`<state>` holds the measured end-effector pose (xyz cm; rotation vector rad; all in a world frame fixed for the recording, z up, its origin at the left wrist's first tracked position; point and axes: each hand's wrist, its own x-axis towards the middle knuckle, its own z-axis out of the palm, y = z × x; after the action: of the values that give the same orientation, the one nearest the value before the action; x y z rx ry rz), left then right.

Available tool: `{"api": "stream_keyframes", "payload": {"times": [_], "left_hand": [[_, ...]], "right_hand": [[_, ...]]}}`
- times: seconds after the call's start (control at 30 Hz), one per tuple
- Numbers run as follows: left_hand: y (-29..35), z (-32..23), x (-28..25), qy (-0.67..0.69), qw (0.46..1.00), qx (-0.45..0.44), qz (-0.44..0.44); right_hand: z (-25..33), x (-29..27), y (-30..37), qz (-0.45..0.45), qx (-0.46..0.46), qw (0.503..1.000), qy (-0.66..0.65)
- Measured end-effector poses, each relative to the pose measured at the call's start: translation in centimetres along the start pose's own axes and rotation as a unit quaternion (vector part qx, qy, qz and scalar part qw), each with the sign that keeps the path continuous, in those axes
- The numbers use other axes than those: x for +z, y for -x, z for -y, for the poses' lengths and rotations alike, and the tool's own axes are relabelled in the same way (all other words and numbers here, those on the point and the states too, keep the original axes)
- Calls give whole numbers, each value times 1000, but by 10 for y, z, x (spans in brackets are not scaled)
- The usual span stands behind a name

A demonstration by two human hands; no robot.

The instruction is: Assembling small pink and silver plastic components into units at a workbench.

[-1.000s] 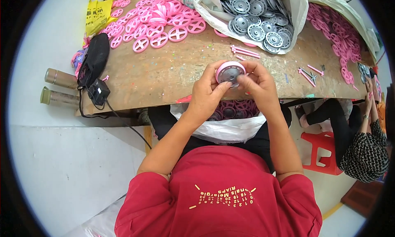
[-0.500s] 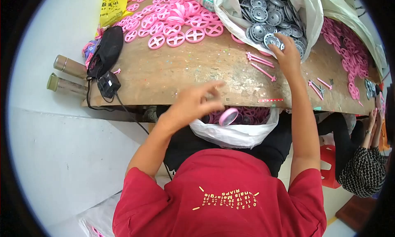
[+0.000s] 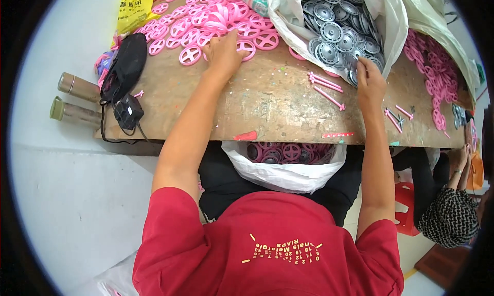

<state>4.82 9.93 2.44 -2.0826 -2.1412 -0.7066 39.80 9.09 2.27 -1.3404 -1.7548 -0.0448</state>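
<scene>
My left hand (image 3: 225, 53) reaches over the near edge of a pile of pink spoked wheel rings (image 3: 190, 55), fingers and thumb apart; its fingertips are partly hidden among the rings. At the mouth of a white sack (image 3: 288, 26), my right hand (image 3: 371, 82) pinches a grey wheel disc (image 3: 352, 64), tilted nearly edge-on. Many more grey discs (image 3: 331, 32) fill that sack. Across my lap, below the table edge, an open white bag (image 3: 288, 177) contains pink rings, some with dark discs in them.
Pink rods (image 3: 328, 97) lie on the wooden table (image 3: 267, 111). More pink rings (image 3: 437, 80) spill at the right. At left are a black bag (image 3: 126, 64), a power adapter (image 3: 127, 110) and two bottles (image 3: 77, 112). A person (image 3: 450, 213) sits at far right.
The pink-rimmed wheel has left my left hand's side and dropped out of sight. That hand has moved forward to the pink rings. My right hand has drawn back slightly with a grey disc.
</scene>
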Motion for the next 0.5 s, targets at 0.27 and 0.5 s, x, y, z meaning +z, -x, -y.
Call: {"api": "stream_keyframes", "payload": {"times": [0.27,0.5], "left_hand": [[47,-28,-10,202,979,17,9],[96,-108,-20,742,633,-194,110]], "right_hand": [[62,-13,33,101,202,883,-412],[101,1,55,162,220,834,-479]]}}
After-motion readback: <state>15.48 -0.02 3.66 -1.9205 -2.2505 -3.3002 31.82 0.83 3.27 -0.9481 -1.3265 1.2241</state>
